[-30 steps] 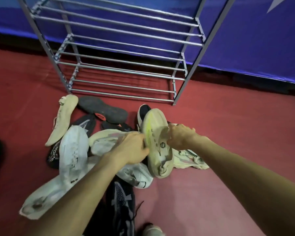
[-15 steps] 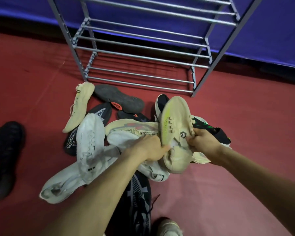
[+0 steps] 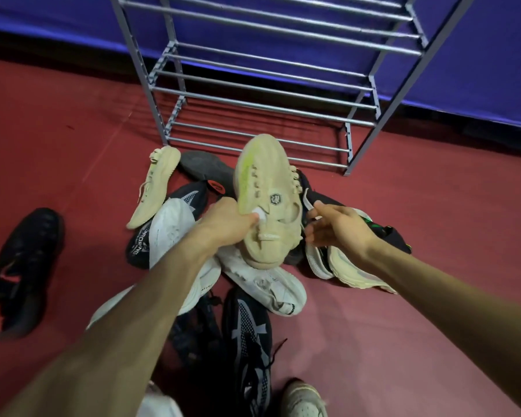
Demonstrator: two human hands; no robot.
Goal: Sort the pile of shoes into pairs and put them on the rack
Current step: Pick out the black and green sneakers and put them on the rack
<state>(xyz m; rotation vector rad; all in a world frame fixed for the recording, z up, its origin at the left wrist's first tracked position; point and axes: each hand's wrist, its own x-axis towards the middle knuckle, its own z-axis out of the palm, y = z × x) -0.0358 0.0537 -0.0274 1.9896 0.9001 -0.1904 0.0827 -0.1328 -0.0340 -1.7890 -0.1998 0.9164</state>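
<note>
1. A red floor point(image 3: 433, 296) runs up to a blue wall point(image 3: 478, 55), where a grey metal rack point(image 3: 262, 91) stands with all its visible bar shelves bare.
2. The left hand point(image 3: 223, 224) grips a cream knit shoe point(image 3: 268, 200) by the collar and tongue, thumb pinching the white pull tab, holding it above the pile.
3. The right hand point(image 3: 337, 227), just right of the shoe's heel, is spread with fingers relaxed and holds nothing; whether its fingertips touch the shoe cannot be told.
4. The held shoe's long axis runs away from the person, toe toward the rack's bottom shelf, heel nearest the wrists, upper facing the camera.
5. Judged by its knit upper and foam sole, the shoe should be light and soft, folding at the collar; a firmer hold lies at the heel or under the sole.
6. Its likely mate, a cream shoe point(image 3: 154, 185), lies on its side beyond and left of the left hand, toe pointing away.
7. Below both hands lie white shoes point(image 3: 265, 281) and dark patterned shoes point(image 3: 250, 341); a black shoe point(image 3: 21, 266) sits well apart, far left of the left forearm.
8. No pair is on the rack yet.
</note>
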